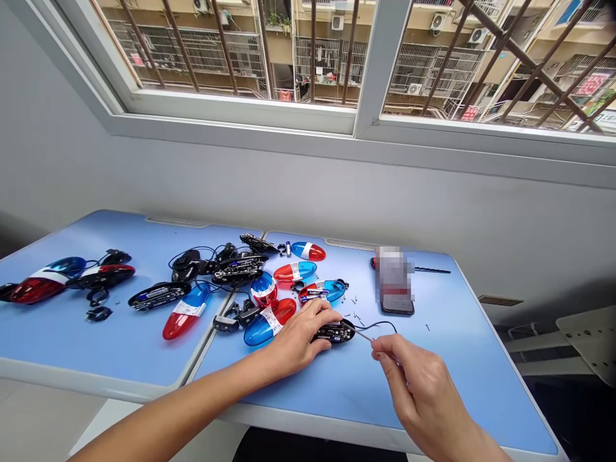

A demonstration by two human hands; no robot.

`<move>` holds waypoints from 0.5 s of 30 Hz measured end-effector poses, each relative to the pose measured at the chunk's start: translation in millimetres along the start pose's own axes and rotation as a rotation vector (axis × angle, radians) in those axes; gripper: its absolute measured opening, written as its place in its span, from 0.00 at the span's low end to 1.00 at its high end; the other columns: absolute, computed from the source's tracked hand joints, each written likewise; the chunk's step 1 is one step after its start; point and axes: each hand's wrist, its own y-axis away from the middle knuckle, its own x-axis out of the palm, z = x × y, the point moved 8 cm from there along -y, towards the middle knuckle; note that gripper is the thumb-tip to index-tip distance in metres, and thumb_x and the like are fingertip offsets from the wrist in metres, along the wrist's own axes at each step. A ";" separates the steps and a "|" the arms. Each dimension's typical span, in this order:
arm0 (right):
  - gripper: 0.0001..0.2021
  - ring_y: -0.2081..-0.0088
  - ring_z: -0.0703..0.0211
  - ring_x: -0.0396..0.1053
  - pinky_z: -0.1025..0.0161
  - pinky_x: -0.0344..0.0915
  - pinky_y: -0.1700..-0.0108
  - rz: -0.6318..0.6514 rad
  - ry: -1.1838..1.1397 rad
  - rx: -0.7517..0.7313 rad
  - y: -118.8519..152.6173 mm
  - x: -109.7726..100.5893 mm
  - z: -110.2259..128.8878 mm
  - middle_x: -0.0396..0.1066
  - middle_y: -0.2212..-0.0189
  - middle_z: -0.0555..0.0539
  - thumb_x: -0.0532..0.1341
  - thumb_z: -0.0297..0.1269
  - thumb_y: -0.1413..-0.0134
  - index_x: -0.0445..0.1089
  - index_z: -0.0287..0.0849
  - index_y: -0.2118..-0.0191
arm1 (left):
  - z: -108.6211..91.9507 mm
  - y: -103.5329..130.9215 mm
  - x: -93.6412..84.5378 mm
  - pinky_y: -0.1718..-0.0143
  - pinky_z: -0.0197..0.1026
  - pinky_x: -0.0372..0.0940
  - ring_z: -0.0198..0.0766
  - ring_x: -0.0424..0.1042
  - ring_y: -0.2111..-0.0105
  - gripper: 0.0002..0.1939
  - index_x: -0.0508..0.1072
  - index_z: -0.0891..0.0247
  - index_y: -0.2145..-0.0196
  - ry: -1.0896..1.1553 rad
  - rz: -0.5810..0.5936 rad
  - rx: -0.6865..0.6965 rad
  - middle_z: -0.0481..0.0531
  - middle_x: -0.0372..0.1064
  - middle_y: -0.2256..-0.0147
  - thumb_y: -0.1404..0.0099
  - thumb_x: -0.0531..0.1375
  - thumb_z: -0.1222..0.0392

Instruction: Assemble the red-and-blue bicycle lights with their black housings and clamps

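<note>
A black oval light base with an exposed circuit board lies on the right-hand table. My left hand holds it down, thumb at the near side and fingers over the far side, hiding its left part. Pinched in my right hand is a thin metal rod, its tip at the right end of the base. A dark wire runs out from that end. Close to my left hand are a blue-and-red lens cover and another cover with batteries.
Several loose screws lie beyond the base. A phone and a screwdriver are at the back right. More lens covers, black bases and clamps spread leftward. A whole light sits far left.
</note>
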 end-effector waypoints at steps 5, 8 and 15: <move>0.08 0.75 0.64 0.68 0.67 0.60 0.74 -0.010 0.057 -0.051 2.8 3.2 7.0 0.70 0.74 0.52 0.49 0.27 0.34 0.63 0.44 0.60 | 3.3 -0.2 -0.7 0.46 0.49 0.62 0.45 0.64 0.48 0.28 0.66 0.54 0.47 -0.014 -0.028 0.005 0.53 0.61 0.49 0.42 0.62 0.75; 0.07 0.76 0.64 0.69 0.67 0.60 0.75 -0.037 0.116 -0.040 3.4 4.6 11.1 0.70 0.75 0.52 0.49 0.28 0.35 0.62 0.43 0.60 | 2.3 -0.2 0.4 0.46 0.49 0.63 0.46 0.64 0.48 0.28 0.67 0.54 0.46 -0.034 -0.025 0.010 0.54 0.62 0.49 0.42 0.62 0.75; 0.08 0.77 0.63 0.69 0.67 0.61 0.76 -0.092 0.036 0.056 11.4 16.2 9.5 0.70 0.75 0.51 0.48 0.29 0.34 0.63 0.44 0.61 | -0.7 1.7 0.2 0.47 0.49 0.63 0.46 0.63 0.48 0.26 0.67 0.54 0.48 -0.066 -0.051 0.014 0.54 0.61 0.49 0.41 0.62 0.75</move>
